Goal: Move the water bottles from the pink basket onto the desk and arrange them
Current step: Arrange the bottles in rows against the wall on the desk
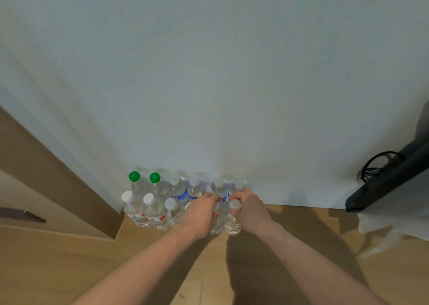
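Setting two more water bottles into the front row, by the look of it: left hand (201,214) curled round the neck of one clear bottle (217,223), right hand (249,208) wrapped round the bottle next to it (232,221), white cap (235,204) poking out above the fingers. Both bottles upright, touching each other, standing on the wooden desk (139,258) or just above it, can't tell which. Already lined up against the white wall (209,72): a back row with two green-capped bottles (134,176) at the left and blue-labelled ones (180,192) beside them, then a front row of three white-capped bottles (148,209) with red labels. Pink basket nowhere in view, so no telling how many are left in it. Judging from this, well along in the arranging step. Next up, probably: nudge the pair left to close the gap with the front row, keep them upright, then let go gently so nothing topples domino-style. Also around: black cable (376,167) and a dark object (383,184) off at the right edge.
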Motion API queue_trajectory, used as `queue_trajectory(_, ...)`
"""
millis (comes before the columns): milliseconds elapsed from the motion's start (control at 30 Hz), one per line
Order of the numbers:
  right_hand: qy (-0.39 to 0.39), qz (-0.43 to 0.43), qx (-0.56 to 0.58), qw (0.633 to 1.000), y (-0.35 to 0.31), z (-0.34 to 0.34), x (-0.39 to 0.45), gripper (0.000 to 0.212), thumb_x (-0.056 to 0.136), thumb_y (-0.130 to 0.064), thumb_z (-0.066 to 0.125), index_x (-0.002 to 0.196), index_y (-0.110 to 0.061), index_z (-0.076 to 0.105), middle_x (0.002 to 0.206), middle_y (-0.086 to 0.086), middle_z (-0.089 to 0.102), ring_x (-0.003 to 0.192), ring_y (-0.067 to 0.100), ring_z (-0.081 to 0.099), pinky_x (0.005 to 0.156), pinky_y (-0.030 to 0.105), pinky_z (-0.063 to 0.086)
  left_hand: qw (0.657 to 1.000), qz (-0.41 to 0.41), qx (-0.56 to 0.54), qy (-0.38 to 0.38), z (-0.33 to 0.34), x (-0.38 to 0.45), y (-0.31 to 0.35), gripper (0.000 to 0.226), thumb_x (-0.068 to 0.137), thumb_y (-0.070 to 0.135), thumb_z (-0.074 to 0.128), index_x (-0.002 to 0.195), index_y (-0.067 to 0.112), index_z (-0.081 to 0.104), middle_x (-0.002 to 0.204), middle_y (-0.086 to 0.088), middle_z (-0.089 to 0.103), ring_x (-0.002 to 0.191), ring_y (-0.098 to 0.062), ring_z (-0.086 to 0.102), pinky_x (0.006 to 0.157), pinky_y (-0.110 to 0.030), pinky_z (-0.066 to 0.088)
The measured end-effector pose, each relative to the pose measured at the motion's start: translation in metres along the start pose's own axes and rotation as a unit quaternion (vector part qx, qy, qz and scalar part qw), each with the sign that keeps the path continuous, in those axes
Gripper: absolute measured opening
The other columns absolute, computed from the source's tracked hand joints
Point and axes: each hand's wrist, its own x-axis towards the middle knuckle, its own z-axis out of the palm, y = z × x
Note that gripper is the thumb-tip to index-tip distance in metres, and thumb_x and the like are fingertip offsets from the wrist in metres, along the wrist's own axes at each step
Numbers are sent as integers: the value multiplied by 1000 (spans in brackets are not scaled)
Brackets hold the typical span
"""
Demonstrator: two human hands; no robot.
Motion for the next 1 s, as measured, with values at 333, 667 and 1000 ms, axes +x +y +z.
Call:
queue_trajectory(333, 15, -36, 10, 999, 11, 6, -18, 52, 99, -11, 66, 151, -13, 56, 145, 6, 59, 135, 25, 56, 110, 19, 34, 999, 25, -11, 32, 19, -42, -6, 70, 103, 11, 55, 164, 26, 25, 172, 0, 15, 154, -23, 31, 124, -36, 34)
queue_trajectory(667, -49, -40, -30, 998, 14, -5, -48, 80, 105, -12, 60, 170, -29, 18, 168, -3, 35, 152, 22, 40, 125, 36, 34, 1000, -1, 11, 27, 25, -53, 2, 82, 99, 7, 54, 167, 24, 13, 175, 1, 4, 159, -24, 17, 127, -38, 28)
queue_trajectory(1000, -97, -44, -75, 991, 11, -12, -49, 90, 100, -11, 63, 171, -28, 10, 168, 4, 34, 147, 29, 47, 117, 39, 43, 989, -93, 108, 49, 9, -44, -18, 82, 88, -5, 58, 160, 26, 34, 163, -8, 30, 141, -32, 40, 110, -41, 46)
